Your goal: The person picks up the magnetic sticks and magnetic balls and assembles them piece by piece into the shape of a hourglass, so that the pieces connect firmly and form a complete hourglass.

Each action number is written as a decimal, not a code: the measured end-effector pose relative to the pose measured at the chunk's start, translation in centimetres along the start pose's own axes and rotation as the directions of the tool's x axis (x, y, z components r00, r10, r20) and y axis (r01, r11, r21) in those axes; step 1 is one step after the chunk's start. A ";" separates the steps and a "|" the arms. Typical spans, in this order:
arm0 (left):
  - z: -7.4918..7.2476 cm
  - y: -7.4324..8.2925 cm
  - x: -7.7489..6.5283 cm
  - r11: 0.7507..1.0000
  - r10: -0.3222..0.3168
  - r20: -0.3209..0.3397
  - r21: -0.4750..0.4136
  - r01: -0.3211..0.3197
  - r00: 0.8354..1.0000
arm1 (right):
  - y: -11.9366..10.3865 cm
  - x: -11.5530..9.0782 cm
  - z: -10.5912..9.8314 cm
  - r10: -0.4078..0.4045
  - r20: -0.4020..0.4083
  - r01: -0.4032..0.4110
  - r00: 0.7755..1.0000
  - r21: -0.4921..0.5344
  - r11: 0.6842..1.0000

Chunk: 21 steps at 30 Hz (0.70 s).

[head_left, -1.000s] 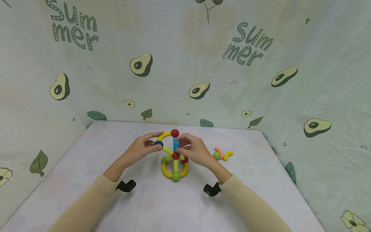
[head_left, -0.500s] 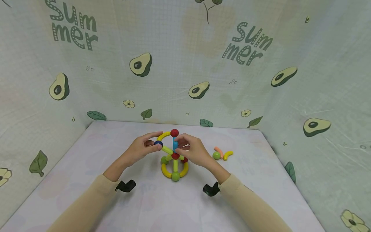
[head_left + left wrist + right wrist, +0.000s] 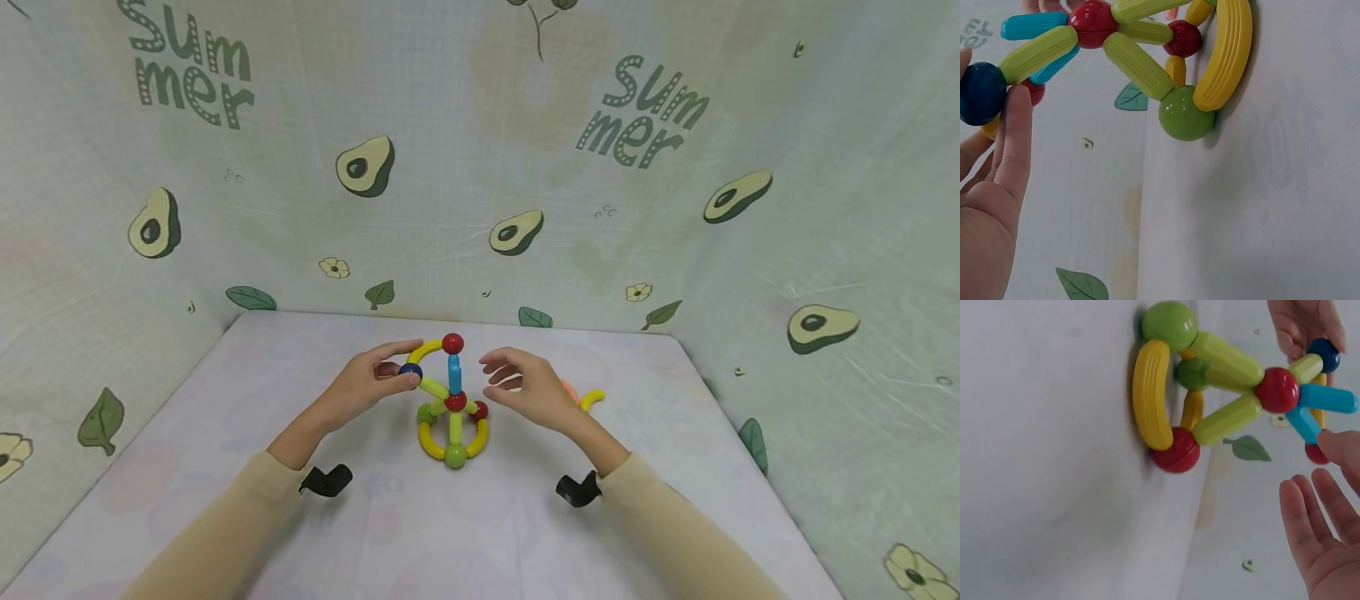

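Note:
A construction of magnetic balls and sticks stands on the table. Yellow curved sticks (image 3: 1229,56) and green and red balls form its bottom ring; light green sticks (image 3: 456,428) rise to a central red ball (image 3: 1277,390). My left hand (image 3: 367,379) pinches the dark blue ball (image 3: 982,94) at the upper left, between thumb and fingers. A yellow curved stick (image 3: 426,350) arches from it to the top red ball (image 3: 452,343). Two blue sticks leave the central ball; one blue stick (image 3: 1329,398) has a free end. My right hand (image 3: 528,387) hovers right of them, fingers loosely bent, holding nothing.
Behind the right hand lie a pink curved stick (image 3: 570,389) and a loose yellow curved stick (image 3: 592,398), partly hidden. A printed cloth (image 3: 450,167) hangs behind and beside the white table (image 3: 420,533).
My right hand has let go of the blue stick and drawn away to the right, now covering the loose green ball. The left hand keeps its hold on the dark blue ball.

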<state>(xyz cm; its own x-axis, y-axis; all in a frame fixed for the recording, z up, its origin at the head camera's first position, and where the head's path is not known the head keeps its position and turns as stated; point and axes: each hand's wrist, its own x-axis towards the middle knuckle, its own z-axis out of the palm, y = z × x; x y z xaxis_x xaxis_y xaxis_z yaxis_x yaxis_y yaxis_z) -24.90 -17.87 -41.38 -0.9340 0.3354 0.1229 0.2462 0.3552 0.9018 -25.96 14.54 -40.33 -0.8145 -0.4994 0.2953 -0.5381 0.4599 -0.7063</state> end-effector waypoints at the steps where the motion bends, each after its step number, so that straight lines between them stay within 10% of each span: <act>1: 0.0 0.0 0.0 1.000 0.000 -0.001 0.001 0.000 1.000 | 0.4 -0.3 -0.4 0.005 -0.003 -0.005 1.000 -0.016 1.000; 21: 0.2 0.1 0.1 1.000 0.001 0.001 0.015 -0.001 1.000 | 9.2 -5.7 -5.9 0.029 0.038 -0.019 0.999 -0.240 0.971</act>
<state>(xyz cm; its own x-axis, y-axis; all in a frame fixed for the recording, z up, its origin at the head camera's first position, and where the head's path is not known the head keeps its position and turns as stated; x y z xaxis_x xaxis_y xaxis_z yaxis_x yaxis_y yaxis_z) -24.86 -17.59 -41.35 -0.9336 0.3366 0.1231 0.2508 0.3682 0.8953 -27.55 26.00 -44.74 -0.8207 -0.5137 0.2501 -0.5590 0.6318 -0.5370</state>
